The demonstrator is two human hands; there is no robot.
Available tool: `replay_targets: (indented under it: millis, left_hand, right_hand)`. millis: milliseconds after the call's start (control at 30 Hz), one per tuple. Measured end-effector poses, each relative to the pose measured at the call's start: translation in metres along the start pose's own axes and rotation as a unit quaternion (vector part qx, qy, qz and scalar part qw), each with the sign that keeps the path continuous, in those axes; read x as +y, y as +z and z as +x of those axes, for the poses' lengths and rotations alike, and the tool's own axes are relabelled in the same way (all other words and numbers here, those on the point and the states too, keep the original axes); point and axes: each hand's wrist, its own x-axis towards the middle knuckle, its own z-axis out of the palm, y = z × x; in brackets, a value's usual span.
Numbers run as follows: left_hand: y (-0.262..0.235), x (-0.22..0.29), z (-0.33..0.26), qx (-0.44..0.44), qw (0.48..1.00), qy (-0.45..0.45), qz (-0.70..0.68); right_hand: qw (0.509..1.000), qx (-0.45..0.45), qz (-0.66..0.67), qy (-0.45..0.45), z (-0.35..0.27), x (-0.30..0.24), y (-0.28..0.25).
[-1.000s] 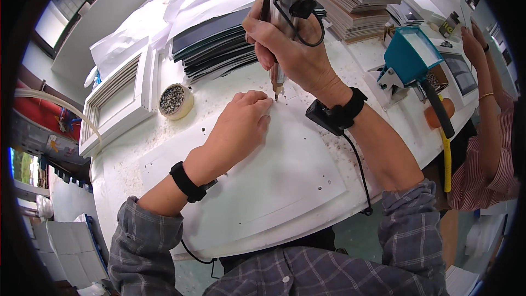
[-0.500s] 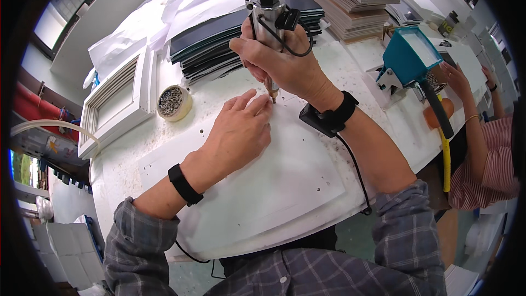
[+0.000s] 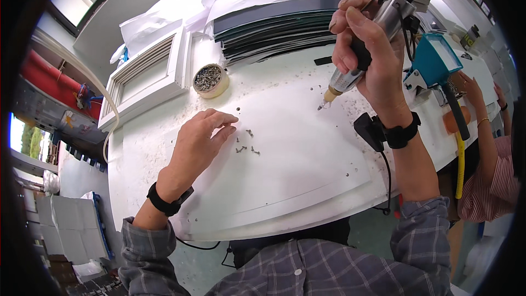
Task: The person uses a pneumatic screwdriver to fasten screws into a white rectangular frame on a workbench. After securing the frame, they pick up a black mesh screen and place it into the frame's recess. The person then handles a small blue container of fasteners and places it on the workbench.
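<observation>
Since prev frame, driver [image 3: 344, 80] + R hand [image 3: 381, 49] swung up/R, L hand [image 3: 198, 141] drawn back L, loose screws [image 3: 252, 149] now showing on white panel [image 3: 296, 170]. L hand over panel's L side, fingers half-curled, thumb/index apart, nothing seen betw them; screws on panel's L-centre, close by, so a stray finger cd scatter them. R hand nr panel's far R corner, fingers wrapped round tilted driver, tip nr surface (contact: can't tell), poss slip/scratch if pressed at that slant; tub [image 3: 218, 91] beyond panel's far L edge cd spill if knocked.
</observation>
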Motion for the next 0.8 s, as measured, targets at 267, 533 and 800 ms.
replay_targets:
  millis: [267, 533, 800]
  left_hand:
    - [0.020, 0.008, 0.004, 0.003, 0.993, 0.100, 0.067]
    - [0.033, 0.007, 0.008, -0.019, 0.970, 0.135, 0.200]
    - [0.027, 0.052, 0.001, -0.048, 0.991, 0.030, -0.123]
  right_hand:
    - [0.996, 0.043, 0.070, 0.036, -0.024, -0.021, -0.008]
    - [1.000, 0.027, 0.004, 0.005, -0.041, -0.038, -0.025]
    - [0.983, 0.095, 0.152, 0.033, -0.051, -0.059, -0.018]
